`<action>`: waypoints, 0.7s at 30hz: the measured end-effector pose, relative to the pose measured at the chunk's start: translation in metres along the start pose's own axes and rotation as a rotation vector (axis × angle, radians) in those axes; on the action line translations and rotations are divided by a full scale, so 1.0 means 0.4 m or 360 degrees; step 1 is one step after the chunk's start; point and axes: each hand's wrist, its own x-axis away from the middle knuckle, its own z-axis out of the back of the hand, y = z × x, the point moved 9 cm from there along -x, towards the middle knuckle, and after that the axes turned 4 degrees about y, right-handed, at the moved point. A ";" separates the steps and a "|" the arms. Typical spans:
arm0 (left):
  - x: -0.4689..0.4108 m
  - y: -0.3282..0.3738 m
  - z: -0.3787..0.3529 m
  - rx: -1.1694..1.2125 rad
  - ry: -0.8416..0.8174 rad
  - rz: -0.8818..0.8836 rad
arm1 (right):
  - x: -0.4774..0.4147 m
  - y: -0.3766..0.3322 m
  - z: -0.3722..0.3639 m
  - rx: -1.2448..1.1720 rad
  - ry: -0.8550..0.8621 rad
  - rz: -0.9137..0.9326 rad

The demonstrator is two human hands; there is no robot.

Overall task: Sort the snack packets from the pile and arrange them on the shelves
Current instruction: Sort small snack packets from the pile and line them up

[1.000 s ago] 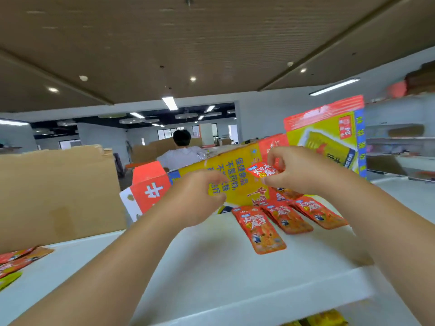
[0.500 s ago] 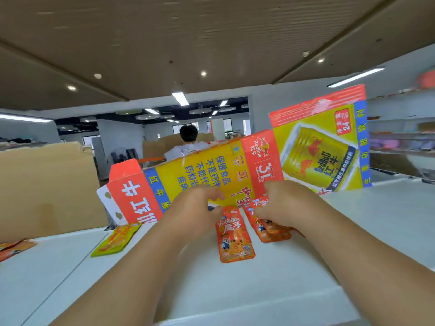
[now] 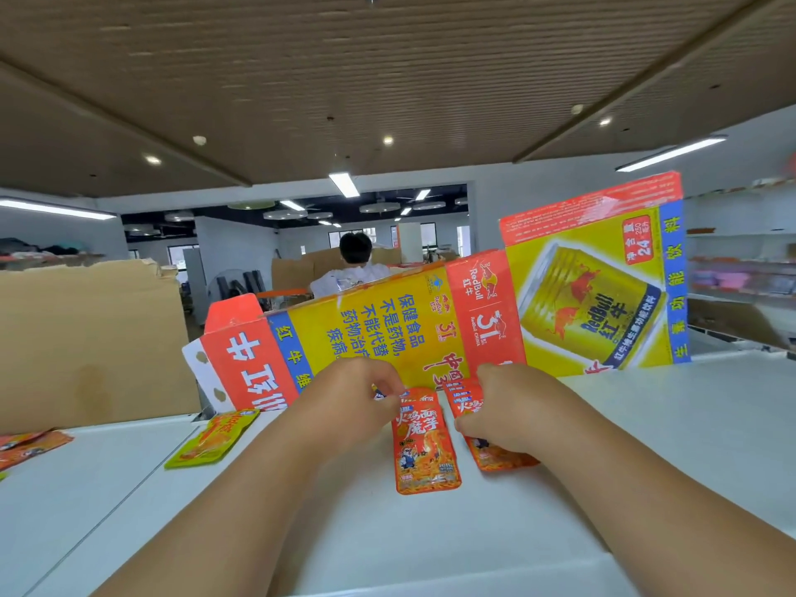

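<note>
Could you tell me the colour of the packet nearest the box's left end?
The packet is yellow-green with orange, head view.

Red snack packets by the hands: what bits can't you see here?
Head view:
Right red foil snack packet: top half hidden by the gripping right hand.
Middle red foil snack packet: top edge behind the left hand; pinch unclear.
Orange foil packets: cut by the left edge.

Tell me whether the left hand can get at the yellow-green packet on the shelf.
Probably yes: the yellow-green packet lies flat beside the left hand with bare shelf between, though that hand now pinches a red packet.
</note>
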 end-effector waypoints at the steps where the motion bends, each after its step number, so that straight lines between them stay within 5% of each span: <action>1: 0.001 0.000 0.000 -0.0006 -0.0005 0.0000 | 0.001 0.000 -0.004 0.0021 -0.0012 0.0000; 21: -0.003 -0.009 -0.015 0.0115 -0.0078 0.0029 | -0.011 0.009 -0.036 0.0148 -0.0110 -0.0083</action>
